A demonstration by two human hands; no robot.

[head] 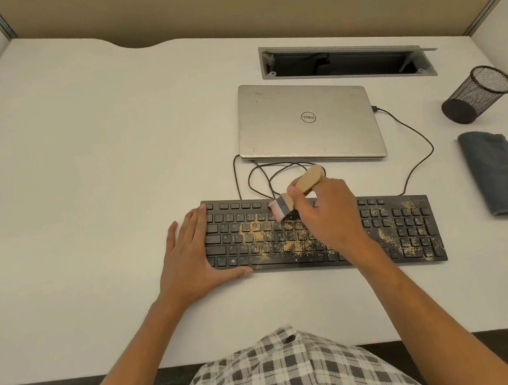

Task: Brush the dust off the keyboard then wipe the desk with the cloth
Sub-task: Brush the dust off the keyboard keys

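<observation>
A black keyboard (391,228) lies on the white desk (81,184), with tan dust scattered over its middle keys and number pad. My right hand (327,214) grips a wooden-handled brush (305,182), whose pale bristles touch the upper key rows near the middle. My left hand (195,259) lies flat with straight fingers on the keyboard's left end, thumb along its front edge. A folded grey-blue cloth (501,172) lies on the desk to the right of the keyboard.
A shut silver laptop (308,121) sits behind the keyboard, with black cables (415,143) looping between them. A black mesh pen cup (477,94) stands at the right, behind the cloth. An open cable slot (345,60) is set in the desk at the back.
</observation>
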